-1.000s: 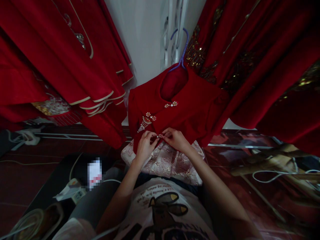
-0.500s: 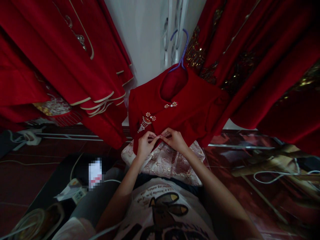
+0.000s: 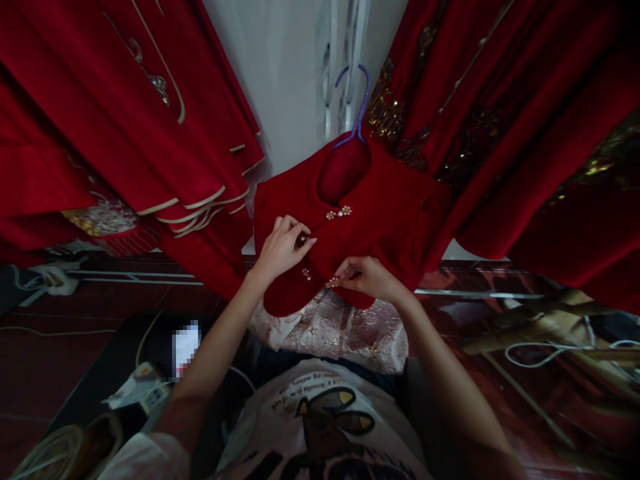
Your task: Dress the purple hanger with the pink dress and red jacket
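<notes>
Red velvet top hung on a purple hanger straight ahead of me, front facing me, hem down over a pale brocade skirt at my lap. The clasp line ran from the collar clasp left and down, then along the hem edge. My left hand was up on the chest panel, fingertips on the upper clasp, fingers close together; I couldn't tell whether they pinched it or just pressed. My right hand sat lower, thumb and forefinger clamped on the lower clasp at the hem. The middle clasp lay free between both hands, a bit nearer the left. No surface carried it; the top hung clear of the dark red floor. More red garments crowded both sides, white wall behind, a loose cable on the floor to the right.
</notes>
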{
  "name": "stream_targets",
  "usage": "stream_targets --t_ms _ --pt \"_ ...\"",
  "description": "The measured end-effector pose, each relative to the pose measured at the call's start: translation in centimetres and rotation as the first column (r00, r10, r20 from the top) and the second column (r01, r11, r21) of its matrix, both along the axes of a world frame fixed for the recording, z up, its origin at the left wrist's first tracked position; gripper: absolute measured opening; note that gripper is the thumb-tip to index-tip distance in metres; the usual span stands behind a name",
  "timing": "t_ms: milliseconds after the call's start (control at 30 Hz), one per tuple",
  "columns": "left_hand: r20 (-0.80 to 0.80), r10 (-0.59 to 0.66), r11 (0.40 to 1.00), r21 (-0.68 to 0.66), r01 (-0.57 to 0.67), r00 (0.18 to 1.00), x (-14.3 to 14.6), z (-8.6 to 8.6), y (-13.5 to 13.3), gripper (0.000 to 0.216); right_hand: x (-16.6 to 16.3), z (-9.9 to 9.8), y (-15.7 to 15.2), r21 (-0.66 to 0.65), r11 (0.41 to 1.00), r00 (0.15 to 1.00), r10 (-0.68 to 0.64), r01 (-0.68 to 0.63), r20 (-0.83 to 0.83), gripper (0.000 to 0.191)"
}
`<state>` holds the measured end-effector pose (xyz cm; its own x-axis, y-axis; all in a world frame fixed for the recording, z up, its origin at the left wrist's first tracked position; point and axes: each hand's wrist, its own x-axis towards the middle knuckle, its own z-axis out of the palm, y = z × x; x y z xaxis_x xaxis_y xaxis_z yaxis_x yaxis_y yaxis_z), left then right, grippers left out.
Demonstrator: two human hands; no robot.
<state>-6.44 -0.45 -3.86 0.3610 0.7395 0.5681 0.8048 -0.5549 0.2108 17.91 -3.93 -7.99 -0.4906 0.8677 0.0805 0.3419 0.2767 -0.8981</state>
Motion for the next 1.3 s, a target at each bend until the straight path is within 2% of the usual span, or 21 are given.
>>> stream_targets --t_ms 100,233,367,533,633,800,900,967,1067,1200,1300 --pt "-0.14 -0.061 0.998 -0.01 0.061 0.988 -1.6 0.8 0.2 0.031 0.7 0.5 0.0 -0.009 1.0 1.0 0.006 -0.006 -0.01 0.011" --pt "-0.208 -0.194 0.981 -0.053 0.188 0.959 -3.1 1.7 0.8 0.023 1.2 0.9 0.1 -0.018 1.0 1.0 -0.001 0.001 -0.029 0.01" --pt "-0.197 -0.285 0.959 -0.054 0.279 0.938 -3.3 1.8 1.6 0.015 1.1 0.8 0.1 -0.038 0.999 0.999 -0.008 0.006 -0.05 0.011" --pt "-0.099 -0.382 0.924 -0.051 0.379 0.919 -2.2 1.8 2.2 0.015 0.9 0.8 0.0 -0.04 0.999 0.999 -0.006 0.004 -0.045 0.013" --pt "-0.07 -0.358 0.933 0.021 0.36 0.931 -0.6 2.4 2.1 0.018 1.2 1.4 -0.3 -0.068 0.997 0.999 0.02 -0.022 -0.037 0.015" --pt "-0.145 -0.188 0.964 0.161 0.211 0.971 3.6 3.6 2.0 0.038 1.8 2.3 -1.0 -0.173 0.976 0.991 0.133 -0.134 -0.019 0.022" --pt "-0.191 -0.13 0.964 0.205 0.169 0.973 5.6 3.9 2.7 0.034 1.9 2.5 -1.2 -0.177 0.97 0.986 0.166 -0.169 -0.034 0.023" --pt "-0.198 -0.141 0.961 0.207 0.182 0.97 6.3 3.8 3.4 0.027 1.9 2.6 -1.3 -0.154 0.974 0.986 0.163 -0.167 -0.038 0.023" --pt "-0.123 -0.227 0.95 0.19 0.248 0.966 6.4 3.6 4.4 0.019 2.0 3.1 -1.3 -0.125 0.981 0.989 0.148 -0.148 -0.01 0.023" --pt "0.008 -0.332 0.93 0.171 0.326 0.943 5.6 3.4 4.8 0.018 2.5 3.9 -1.2 -0.106 0.986 0.99 0.133 -0.127 0.046 0.024" --pt "0.036 -0.36 0.92 0.176 0.349 0.932 5.1 3.7 4.5 0.018 2.7 4.1 -1.3 -0.091 0.989 0.991 0.119 -0.114 0.053 0.024"
